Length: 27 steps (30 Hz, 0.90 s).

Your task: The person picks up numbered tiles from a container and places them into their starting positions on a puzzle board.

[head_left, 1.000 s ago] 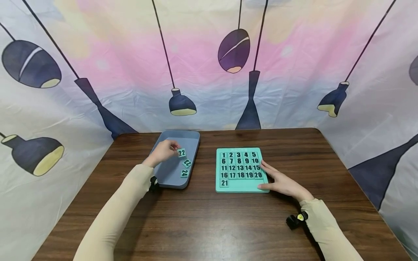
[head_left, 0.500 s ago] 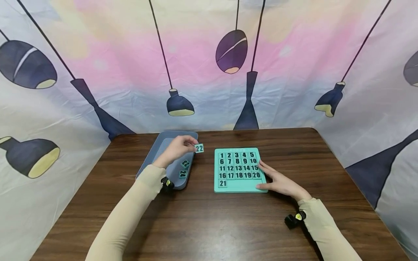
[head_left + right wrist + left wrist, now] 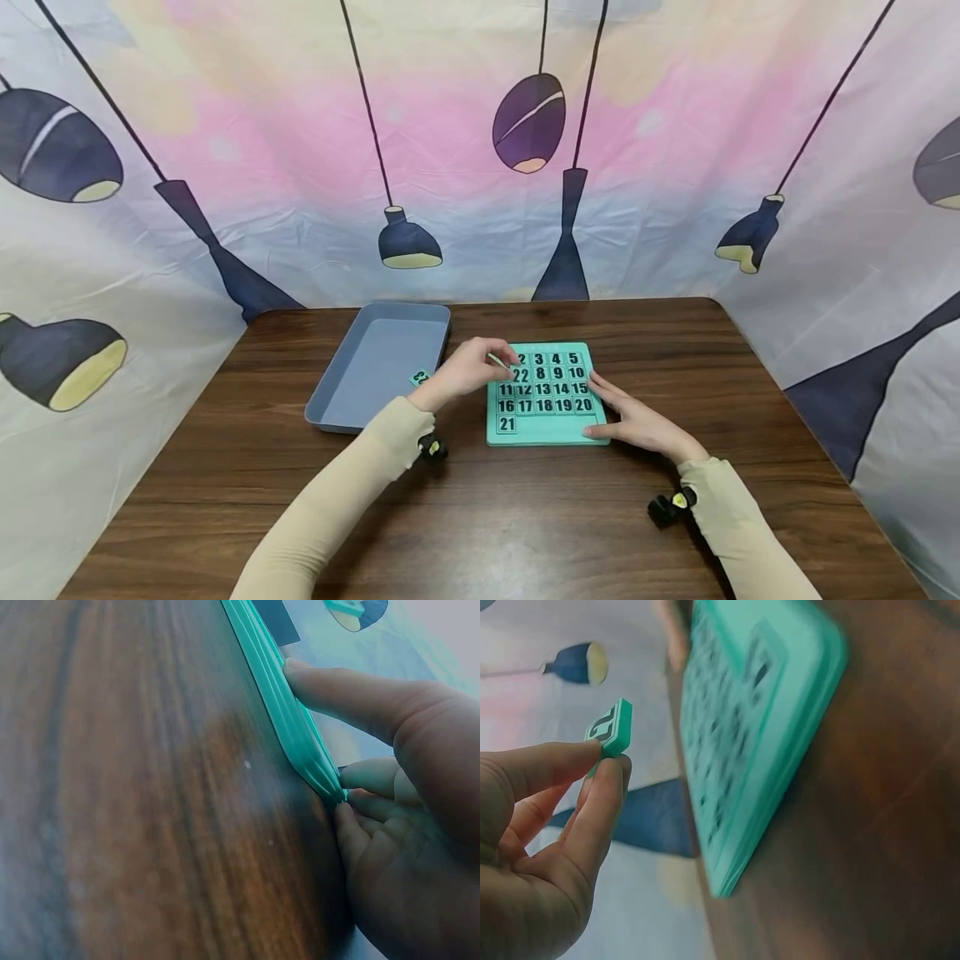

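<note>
My left hand (image 3: 471,368) pinches a teal number tile marked 22 (image 3: 521,376) between thumb and fingers, over the upper left of the teal number puzzle board (image 3: 555,433). In the left wrist view the tile (image 3: 613,729) is held up, apart from the board. Tiles 3 to 5 and 8 to 21 show in rows on the board; the left hand and its tile cover part of the upper left. My right hand (image 3: 637,421) holds the board's right side, with the thumb on top near the lower right corner and the fingers (image 3: 367,776) against the edge.
A blue-grey tray (image 3: 321,408) stands left of the board, and a tile marked 23 (image 3: 418,377) lies in it, partly behind my left wrist. All rests on a dark wooden table (image 3: 525,517). A cloth printed with lamps (image 3: 408,242) hangs behind the table.
My left hand has taken tile 22 out of the tray and carried it right, over the board. The right hand stays at the board's side.
</note>
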Each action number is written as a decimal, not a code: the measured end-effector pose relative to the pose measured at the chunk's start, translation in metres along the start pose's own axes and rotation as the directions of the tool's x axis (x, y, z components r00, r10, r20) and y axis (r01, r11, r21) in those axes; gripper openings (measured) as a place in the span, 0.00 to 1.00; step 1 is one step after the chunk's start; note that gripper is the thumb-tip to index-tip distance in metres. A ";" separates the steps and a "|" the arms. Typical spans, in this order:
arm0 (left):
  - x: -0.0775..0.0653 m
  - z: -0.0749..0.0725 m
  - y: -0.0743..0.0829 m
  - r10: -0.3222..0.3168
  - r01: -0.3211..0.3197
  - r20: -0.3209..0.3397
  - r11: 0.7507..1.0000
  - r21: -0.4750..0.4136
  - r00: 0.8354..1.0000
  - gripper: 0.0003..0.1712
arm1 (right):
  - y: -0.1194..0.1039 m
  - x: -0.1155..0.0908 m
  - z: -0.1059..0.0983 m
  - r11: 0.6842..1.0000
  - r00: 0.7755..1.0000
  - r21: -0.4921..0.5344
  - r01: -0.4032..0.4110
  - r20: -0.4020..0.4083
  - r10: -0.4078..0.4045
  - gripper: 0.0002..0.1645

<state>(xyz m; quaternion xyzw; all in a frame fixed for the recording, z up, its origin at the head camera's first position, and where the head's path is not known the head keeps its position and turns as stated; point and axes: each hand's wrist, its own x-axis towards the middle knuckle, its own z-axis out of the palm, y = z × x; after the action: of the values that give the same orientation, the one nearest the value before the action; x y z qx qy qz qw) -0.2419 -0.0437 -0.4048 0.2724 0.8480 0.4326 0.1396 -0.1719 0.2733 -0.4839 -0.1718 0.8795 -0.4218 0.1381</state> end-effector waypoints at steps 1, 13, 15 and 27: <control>0.000 0.004 -0.001 -0.003 0.003 0.010 1.000 0.001 1.000 0.10 | 0.000 0.000 0.001 1.000 1.000 0.004 0.001 0.004 -0.001 0.61; -0.014 0.037 -0.013 -0.009 0.007 0.114 1.000 0.025 0.993 0.07 | 0.001 0.001 0.005 1.000 1.000 0.011 -0.014 -0.001 0.014 0.61; -0.015 0.039 -0.015 -0.004 0.001 0.114 1.000 0.031 0.993 0.07 | 0.000 0.000 0.004 1.000 1.000 0.011 -0.015 -0.005 0.015 0.61; -0.024 0.047 -0.009 0.011 -0.022 0.102 0.994 0.108 0.995 0.06 | 0.000 0.001 0.000 1.000 1.000 -0.016 0.000 -0.005 0.000 0.61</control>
<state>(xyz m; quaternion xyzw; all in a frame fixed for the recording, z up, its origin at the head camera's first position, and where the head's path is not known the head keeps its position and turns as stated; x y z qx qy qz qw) -0.2034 -0.0313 -0.4399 0.3083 0.8600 0.3723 0.1635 -0.1722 0.2727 -0.4839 -0.1718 0.8832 -0.4151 0.1345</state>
